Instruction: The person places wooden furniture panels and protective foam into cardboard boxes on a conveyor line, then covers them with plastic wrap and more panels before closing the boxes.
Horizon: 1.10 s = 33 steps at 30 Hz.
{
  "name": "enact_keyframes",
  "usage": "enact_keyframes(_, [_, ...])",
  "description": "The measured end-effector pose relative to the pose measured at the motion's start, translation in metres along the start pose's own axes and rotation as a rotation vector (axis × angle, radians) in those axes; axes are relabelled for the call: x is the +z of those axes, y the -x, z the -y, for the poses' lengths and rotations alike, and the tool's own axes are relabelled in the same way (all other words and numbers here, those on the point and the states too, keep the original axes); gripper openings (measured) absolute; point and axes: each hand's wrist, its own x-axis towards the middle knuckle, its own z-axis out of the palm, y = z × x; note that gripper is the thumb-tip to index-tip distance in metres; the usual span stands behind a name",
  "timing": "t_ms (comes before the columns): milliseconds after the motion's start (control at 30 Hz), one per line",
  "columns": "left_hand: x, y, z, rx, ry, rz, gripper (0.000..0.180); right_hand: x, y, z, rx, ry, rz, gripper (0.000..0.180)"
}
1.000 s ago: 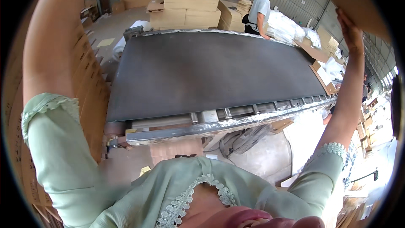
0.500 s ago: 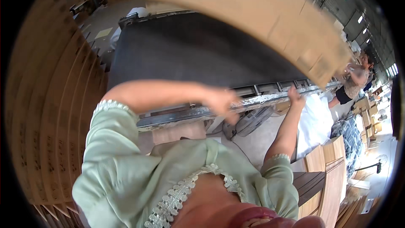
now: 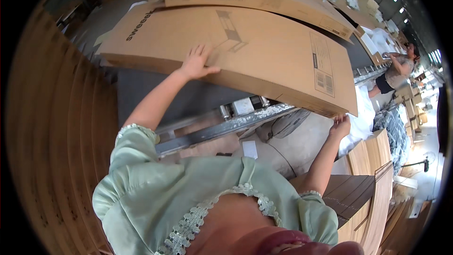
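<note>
A long, flat cardboard box lies slantwise over the dark conveyor belt, its near right corner jutting past the metal rail. My left hand rests on the box's near edge with fingers spread over the top face. At that jutting corner, my right hand has its fingers curled against the lower edge; the fingertips are partly hidden. Just beyond, a second long carton lies alongside the first.
Tall stacks of cardboard rise close on my left. Wood-coloured boards and brown panels stand near my right arm. Under the metal rail is a grey fan-like object. Another person stands farther along at the right.
The blurred carton raised across the top of the view has given way to a flat box over the belt. My left hand moved up onto it; my right hand shifted to its near right corner.
</note>
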Motion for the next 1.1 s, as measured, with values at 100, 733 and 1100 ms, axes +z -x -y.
enact_keyframes(100, [0.023, 0.013, 0.003, 0.027, -0.076, 0.002, 0.074, 0.039, 0.065, -0.012, -0.192, 0.224, 0.038, 0.019])
enact_keyframes(733, [0.030, -0.002, -0.022, -0.003, -0.007, -0.147, 0.055, 0.126, 0.135, -0.081, -1.011, 1.096, 0.151, 0.037])
enact_keyframes(1100, [0.029, -0.007, -0.044, -0.111, -0.064, -0.017, 0.054, 0.102, 0.063, -0.055, -0.995, 0.941, 0.295, 0.017])
